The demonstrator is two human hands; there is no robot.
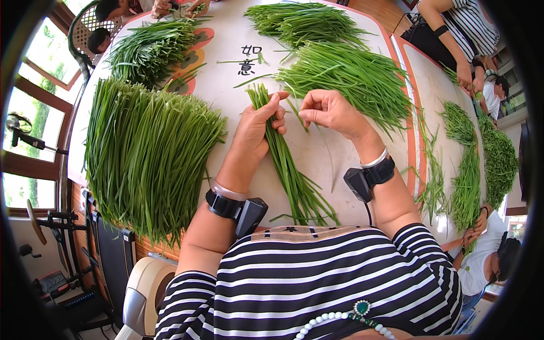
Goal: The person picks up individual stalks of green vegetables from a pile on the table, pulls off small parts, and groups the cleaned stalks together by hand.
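My left hand (255, 124) is closed round a bunch of garlic chives (290, 170), gripping it below its pale upper ends. The long green leaves trail down toward my body and fan out on the tabletop. Just to the right, my right hand (334, 113) is raised with thumb and forefinger pinched together. A single chive blade (297, 114) shows at those fingertips, apart from the bunch. A large, evenly stacked pile of chives (150, 158) lies left of my left hand. Beyond my right hand, another pile (345, 85) spreads with its leaves pointing right.
More chive heaps (150, 51) (306, 22) lie farther across the white table (226, 31). Loose blades are scattered along the right table section (433, 170). Co-workers' hands (479, 224) handle greens at the right edge. A chair (141, 294) stands at my lower left.
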